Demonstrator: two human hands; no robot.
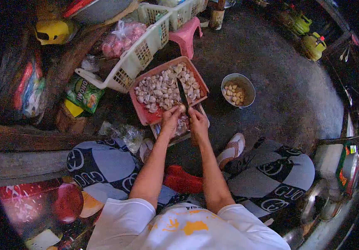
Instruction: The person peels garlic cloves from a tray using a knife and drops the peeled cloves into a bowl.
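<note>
My left hand [170, 120] pinches a garlic clove [182, 108] with thumb and fingertips. A dark-bladed knife [182, 92] is gripped in my right hand [198, 123], its blade pointing away from me and touching or nearly touching the clove. Both hands are over the near edge of a pink tray [141, 105] heaped with unpeeled garlic cloves [162, 89]. Below my hands, a second container [202, 110] holds what look like garlic skins, partly covered by my hands. To the right, peeled cloves [234, 92] lie in a metal bowl [250, 102].
A pale plastic basket [125, 68] with a bag of reddish shallots or onions [123, 39] stands at the upper left. Behind the tray is a pink stool [186, 35]. Green gas cylinders [312, 46] stand far right. A clear plastic bag [127, 135] lies near my left foot.
</note>
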